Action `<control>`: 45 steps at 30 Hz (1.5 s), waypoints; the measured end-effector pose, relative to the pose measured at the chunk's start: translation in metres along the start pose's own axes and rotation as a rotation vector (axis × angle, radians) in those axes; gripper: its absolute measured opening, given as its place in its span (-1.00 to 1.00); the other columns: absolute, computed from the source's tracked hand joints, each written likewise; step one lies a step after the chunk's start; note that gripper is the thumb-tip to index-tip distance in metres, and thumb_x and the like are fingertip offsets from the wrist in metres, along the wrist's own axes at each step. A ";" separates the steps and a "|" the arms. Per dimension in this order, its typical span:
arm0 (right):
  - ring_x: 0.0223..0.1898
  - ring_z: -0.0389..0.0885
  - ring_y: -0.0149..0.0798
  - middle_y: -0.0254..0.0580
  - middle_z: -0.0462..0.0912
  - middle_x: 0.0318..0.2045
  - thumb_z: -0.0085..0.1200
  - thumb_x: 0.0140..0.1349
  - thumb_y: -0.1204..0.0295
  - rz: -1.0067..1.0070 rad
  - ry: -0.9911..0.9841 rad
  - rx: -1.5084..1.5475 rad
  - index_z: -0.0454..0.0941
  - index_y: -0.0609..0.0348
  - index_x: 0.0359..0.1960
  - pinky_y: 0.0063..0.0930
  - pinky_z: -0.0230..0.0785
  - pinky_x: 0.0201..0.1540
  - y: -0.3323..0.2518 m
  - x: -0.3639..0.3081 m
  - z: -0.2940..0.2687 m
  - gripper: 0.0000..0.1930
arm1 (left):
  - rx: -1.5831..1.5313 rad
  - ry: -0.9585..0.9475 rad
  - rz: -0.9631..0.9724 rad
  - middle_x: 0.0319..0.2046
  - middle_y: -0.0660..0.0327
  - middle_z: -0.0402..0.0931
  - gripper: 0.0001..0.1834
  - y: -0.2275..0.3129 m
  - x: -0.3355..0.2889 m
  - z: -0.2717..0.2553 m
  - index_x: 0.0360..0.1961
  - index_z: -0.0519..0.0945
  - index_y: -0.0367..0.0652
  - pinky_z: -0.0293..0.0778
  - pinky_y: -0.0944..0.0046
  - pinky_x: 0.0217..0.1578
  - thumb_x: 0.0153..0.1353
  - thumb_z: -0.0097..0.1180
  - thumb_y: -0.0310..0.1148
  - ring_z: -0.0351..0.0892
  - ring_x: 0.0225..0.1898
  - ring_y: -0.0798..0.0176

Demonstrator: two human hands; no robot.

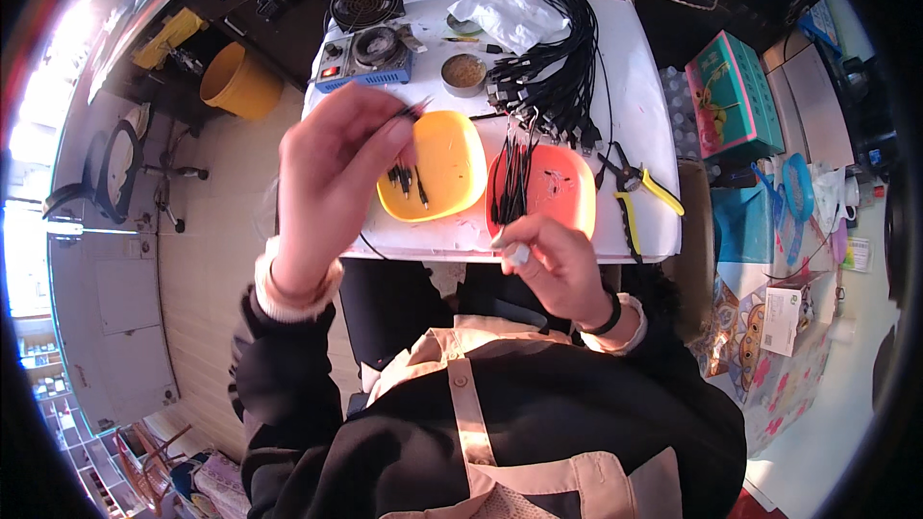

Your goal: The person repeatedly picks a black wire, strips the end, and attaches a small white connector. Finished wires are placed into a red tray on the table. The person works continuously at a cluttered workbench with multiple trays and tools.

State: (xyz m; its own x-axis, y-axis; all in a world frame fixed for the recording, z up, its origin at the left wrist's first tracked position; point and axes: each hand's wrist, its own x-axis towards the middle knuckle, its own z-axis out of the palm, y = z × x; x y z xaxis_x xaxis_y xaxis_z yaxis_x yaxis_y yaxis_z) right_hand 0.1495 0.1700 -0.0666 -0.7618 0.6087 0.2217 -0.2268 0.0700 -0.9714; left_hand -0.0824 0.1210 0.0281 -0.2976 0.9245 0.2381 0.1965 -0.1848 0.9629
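Note:
My left hand (pixel 346 149) is raised at the left edge of the yellow dish (pixel 461 202), fingers pinched on a short black cable (pixel 413 111) with thin wire ends; motion blurs it a little. In that dish lie several short black plugs (pixel 404 181). Below the pink dish (pixel 577 216), my right hand (pixel 562 269) is closed, and a small white piece (pixel 517 254) shows at its fingertips; its kind I cannot make out. A bunch of short black cables (pixel 514 183) with bare wire ends lies across the pink dish, beside small scraps.
A large bundle of black cables (pixel 553 67) lies at the back of the white table. Yellow-handled pliers (pixel 649 187) rest at right. Behind the dishes are a round tin (pixel 463 74), a blue soldering unit (pixel 365 67), a fan (pixel 365 2) and a white plastic bag (pixel 510 14).

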 end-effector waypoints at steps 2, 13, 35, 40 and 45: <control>-0.44 0.52 -0.47 -0.22 0.57 -0.41 0.01 0.29 0.54 0.006 -0.026 -0.164 0.53 0.32 -0.21 -0.60 0.37 -0.34 0.005 -0.001 -0.004 -0.89 | 0.225 -0.076 0.083 -0.53 0.21 0.56 -0.93 -0.024 0.045 0.009 -0.28 0.54 -0.35 0.43 0.41 -0.38 0.22 0.10 -0.57 0.54 -0.48 0.37; -0.38 0.56 -0.20 -0.18 0.56 -0.39 0.02 0.11 0.63 0.024 -0.086 -0.139 0.52 0.24 -0.18 -0.41 0.41 -0.27 0.015 0.001 -0.028 -0.78 | 0.986 -0.274 0.309 -0.49 -0.08 0.56 -0.92 -0.150 0.138 0.033 -0.43 0.54 -0.26 0.51 0.00 -0.34 0.05 0.00 -0.57 0.59 -0.39 -0.16; -0.37 0.60 -0.18 -0.16 0.58 -0.39 0.04 0.12 0.64 0.050 -0.118 -0.171 0.50 0.24 -0.16 -0.39 0.43 -0.27 0.011 0.001 -0.028 -0.77 | 1.043 -0.168 0.158 -0.51 -0.10 0.54 -0.90 -0.154 0.137 0.037 -0.42 0.55 -0.30 0.48 0.01 -0.39 0.14 0.09 -0.47 0.56 -0.43 -0.19; -0.35 0.62 -0.14 -0.12 0.60 -0.38 0.08 0.13 0.60 0.089 -0.087 -0.184 0.52 0.24 -0.17 -0.36 0.45 -0.25 0.007 -0.006 -0.022 -0.79 | 0.902 -0.019 0.282 -0.56 0.03 0.55 -0.92 -0.120 0.115 0.009 -0.38 0.54 -0.25 0.46 0.22 -0.46 0.11 0.20 -0.50 0.60 -0.52 0.03; -0.39 0.59 -0.19 -0.12 0.62 -0.36 0.07 0.16 0.52 0.033 -0.119 -0.215 0.54 0.25 -0.19 -0.41 0.43 -0.29 0.006 -0.009 -0.014 -0.82 | 0.971 0.047 0.322 -0.52 0.03 0.57 -0.93 -0.097 0.102 -0.032 -0.36 0.61 -0.24 0.48 0.25 -0.43 0.11 0.20 -0.50 0.62 -0.47 0.01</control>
State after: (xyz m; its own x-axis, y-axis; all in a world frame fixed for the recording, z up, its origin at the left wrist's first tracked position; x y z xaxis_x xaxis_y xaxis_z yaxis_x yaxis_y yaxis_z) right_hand 0.1634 0.1764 -0.0751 -0.8358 0.5167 0.1858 -0.0760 0.2262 -0.9711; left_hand -0.1619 0.2223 -0.0369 -0.1291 0.8606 0.4926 0.9393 -0.0531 0.3391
